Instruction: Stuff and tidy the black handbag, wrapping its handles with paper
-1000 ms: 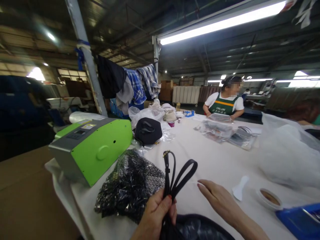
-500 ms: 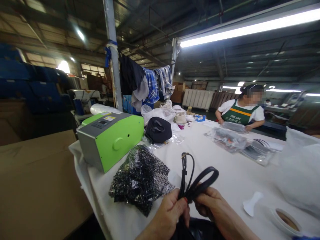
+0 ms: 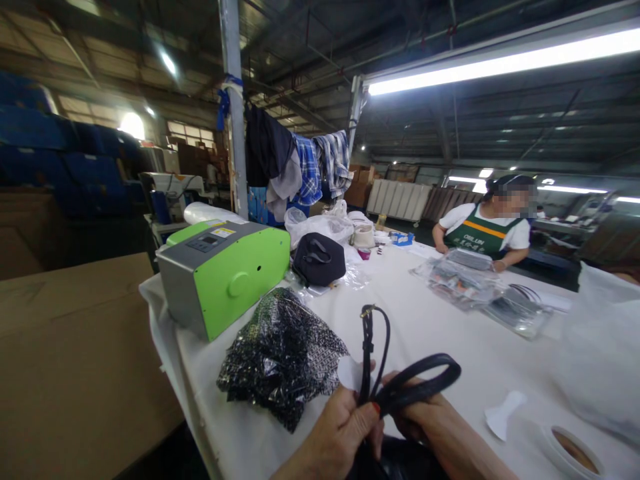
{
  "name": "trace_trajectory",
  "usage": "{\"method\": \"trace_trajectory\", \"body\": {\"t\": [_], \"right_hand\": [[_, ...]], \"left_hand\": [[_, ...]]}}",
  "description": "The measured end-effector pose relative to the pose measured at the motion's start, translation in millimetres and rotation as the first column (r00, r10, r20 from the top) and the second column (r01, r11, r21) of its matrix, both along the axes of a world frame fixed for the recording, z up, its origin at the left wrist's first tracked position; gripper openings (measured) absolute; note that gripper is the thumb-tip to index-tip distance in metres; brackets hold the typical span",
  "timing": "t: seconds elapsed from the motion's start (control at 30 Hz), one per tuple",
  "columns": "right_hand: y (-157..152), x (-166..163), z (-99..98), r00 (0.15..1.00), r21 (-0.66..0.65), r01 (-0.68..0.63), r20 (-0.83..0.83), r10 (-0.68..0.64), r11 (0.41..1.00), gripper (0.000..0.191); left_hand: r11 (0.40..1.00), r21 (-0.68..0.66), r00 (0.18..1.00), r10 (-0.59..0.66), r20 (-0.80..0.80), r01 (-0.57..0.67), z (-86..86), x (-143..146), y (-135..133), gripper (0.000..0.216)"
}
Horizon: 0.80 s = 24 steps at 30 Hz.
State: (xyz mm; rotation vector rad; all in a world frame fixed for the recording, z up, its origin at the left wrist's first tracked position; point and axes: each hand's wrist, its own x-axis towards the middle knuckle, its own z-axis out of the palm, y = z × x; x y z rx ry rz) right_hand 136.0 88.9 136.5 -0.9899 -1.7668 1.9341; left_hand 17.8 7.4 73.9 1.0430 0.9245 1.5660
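Left grip [image 3: 345, 427] clenched on the black strap [image 3: 400, 393] bundle; right grip [image 3: 425, 417] pinches the same loops just beside it. The strap's free loops rise up and right above both hands, over the counter [image 3: 440, 333], near a patterned bag [image 3: 280, 353].

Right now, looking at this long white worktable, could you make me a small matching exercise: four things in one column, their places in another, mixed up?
Things:
1. black looped strap
2. green and grey box-shaped machine
3. black and white patterned bag in clear wrap
4. roll of brown tape

Places:
A. at the table's left corner
B. at the lower right, near the table edge
C. pinched between the left hand and the right hand
D. lying flat between the machine and the hands

Pairs: 1-C, 2-A, 3-D, 4-B
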Motion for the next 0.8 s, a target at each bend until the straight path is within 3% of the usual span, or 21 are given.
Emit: {"method": "trace_trajectory", "body": {"t": [0.27,0.5,0.63,0.7,0.73,0.8], "right_hand": [[6.4,5.5,-17.2,0.992,0.126,0.083,-0.110,-0.069,0.989,0.024],[8.8,4.4,-23.3,0.988,0.032,0.097,-0.121,-0.093,0.995,0.009],[13.4,7.9,-32.1,0.982,0.189,0.150,-0.145,-0.124,0.970,0.019],[16.0,11.3,-36.7,0.982,0.394,0.159,-0.157,-0.104,0.905,0.019],[17.2,12.9,-38.6,0.986,0.523,0.136,-0.151,-0.066,0.841,0.019],[19.4,15.7,-40.8,0.993,0.772,0.040,-0.100,0.060,0.634,0.023]], "left_hand": [[0.999,0.035,1.000,0.008,-0.011,-0.008,5.2,-1.1,2.7,0.048],[0.998,0.061,0.999,-0.025,0.041,0.022,-1.1,-0.7,4.3,0.050],[0.998,0.058,0.999,-0.024,0.031,0.022,-1.2,-1.2,5.0,0.047],[0.998,0.061,0.999,-0.031,0.038,0.028,-0.1,-1.3,6.0,0.048],[0.997,0.064,0.999,-0.035,0.037,0.032,0.4,-1.1,6.6,0.049],[0.997,0.066,0.999,-0.032,0.029,0.030,0.9,-0.7,7.3,0.050]]}}
